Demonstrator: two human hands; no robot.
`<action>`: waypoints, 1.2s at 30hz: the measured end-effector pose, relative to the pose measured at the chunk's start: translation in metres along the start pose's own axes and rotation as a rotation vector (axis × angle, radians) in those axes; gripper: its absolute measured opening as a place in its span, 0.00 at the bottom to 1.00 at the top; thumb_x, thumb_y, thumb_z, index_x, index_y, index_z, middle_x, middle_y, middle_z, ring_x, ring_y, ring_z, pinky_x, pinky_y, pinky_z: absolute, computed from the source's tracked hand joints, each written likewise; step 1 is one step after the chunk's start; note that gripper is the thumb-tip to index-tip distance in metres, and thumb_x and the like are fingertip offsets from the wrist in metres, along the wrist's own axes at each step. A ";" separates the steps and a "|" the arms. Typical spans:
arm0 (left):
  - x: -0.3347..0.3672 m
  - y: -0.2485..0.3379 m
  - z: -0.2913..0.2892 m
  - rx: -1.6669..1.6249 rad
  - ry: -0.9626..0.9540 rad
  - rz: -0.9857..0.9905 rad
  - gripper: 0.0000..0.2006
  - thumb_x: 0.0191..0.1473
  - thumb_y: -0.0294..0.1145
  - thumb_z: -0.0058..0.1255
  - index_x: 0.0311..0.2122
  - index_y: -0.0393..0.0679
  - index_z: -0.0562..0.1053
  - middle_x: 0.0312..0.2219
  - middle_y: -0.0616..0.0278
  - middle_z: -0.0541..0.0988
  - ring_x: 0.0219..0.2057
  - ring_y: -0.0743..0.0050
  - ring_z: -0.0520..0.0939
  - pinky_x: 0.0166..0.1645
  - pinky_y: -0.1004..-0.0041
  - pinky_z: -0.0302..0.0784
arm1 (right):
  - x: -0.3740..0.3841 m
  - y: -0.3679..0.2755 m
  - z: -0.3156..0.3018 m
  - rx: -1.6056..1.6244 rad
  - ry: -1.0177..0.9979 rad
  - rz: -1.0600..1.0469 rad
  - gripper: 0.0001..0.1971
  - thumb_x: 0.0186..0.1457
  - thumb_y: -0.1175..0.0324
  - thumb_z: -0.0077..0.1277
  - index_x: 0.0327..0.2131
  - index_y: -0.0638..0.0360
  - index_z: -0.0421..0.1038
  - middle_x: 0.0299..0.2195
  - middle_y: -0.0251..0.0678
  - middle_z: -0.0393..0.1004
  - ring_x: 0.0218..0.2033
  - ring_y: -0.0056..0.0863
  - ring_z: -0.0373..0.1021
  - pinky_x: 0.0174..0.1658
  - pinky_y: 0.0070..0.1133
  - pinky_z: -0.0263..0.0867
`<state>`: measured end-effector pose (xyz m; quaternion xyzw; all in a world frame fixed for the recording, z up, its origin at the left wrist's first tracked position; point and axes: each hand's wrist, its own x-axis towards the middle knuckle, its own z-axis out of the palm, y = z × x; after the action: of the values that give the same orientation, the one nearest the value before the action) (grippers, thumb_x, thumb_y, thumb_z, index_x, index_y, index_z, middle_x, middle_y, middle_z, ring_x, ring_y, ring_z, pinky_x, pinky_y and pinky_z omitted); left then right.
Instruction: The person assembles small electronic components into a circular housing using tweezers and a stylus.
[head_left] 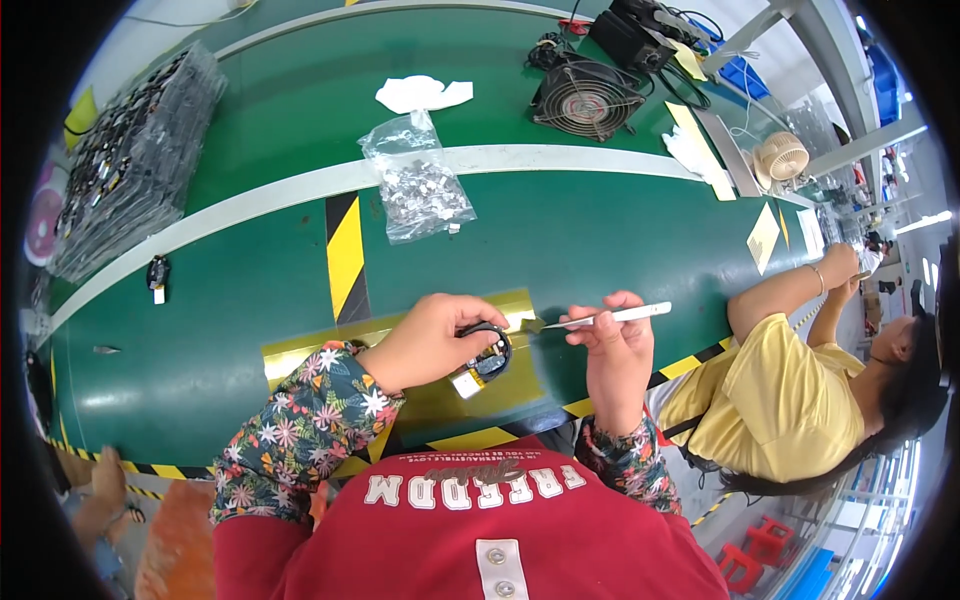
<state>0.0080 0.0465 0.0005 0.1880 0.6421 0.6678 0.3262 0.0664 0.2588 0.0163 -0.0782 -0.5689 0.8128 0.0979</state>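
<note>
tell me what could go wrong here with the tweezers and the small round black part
1. The right hand holds the white-handled tweezers by their middle, tips toward the small round black part; a slip could scratch it.
2. The left hand pins that part only with its fingertips on the green conveyor belt, so it could skid away.
3. The clear plastic bag of small silvery pieces lies nearby; a stray sleeve might spill it.

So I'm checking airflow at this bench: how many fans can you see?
2. A dark square-framed fan stands on the green table's far side, right of the white stripe. A small cream round fan sits further right, near the table's edge. Others may be hidden among the clutter beyond.
</note>
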 end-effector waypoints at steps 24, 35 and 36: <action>0.002 0.019 -0.015 0.047 -0.237 -0.203 0.14 0.50 0.22 0.43 0.44 0.33 0.70 0.31 0.61 0.76 0.27 0.84 0.75 0.30 0.80 0.75 | 0.047 0.007 0.030 -0.219 -0.471 0.259 0.09 0.55 0.72 0.45 0.41 0.61 0.63 0.24 0.38 0.74 0.24 0.21 0.71 0.26 0.14 0.66; 0.003 0.021 -0.015 0.054 -0.249 -0.221 0.14 0.50 0.22 0.42 0.43 0.33 0.71 0.31 0.62 0.76 0.27 0.83 0.74 0.30 0.80 0.74 | 0.048 0.005 0.033 -0.283 -0.524 0.314 0.09 0.55 0.74 0.45 0.40 0.61 0.63 0.24 0.39 0.74 0.23 0.20 0.70 0.25 0.14 0.66; 0.002 0.021 -0.015 0.049 -0.245 -0.221 0.14 0.50 0.22 0.41 0.42 0.33 0.71 0.30 0.62 0.76 0.27 0.83 0.74 0.30 0.80 0.74 | 0.048 0.004 0.033 -0.285 -0.533 0.319 0.09 0.55 0.74 0.45 0.40 0.62 0.63 0.25 0.39 0.74 0.23 0.20 0.70 0.25 0.14 0.66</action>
<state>-0.0073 0.0380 0.0188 0.2042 0.6305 0.5840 0.4688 0.0121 0.2389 0.0231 0.0361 -0.6629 0.7221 -0.1946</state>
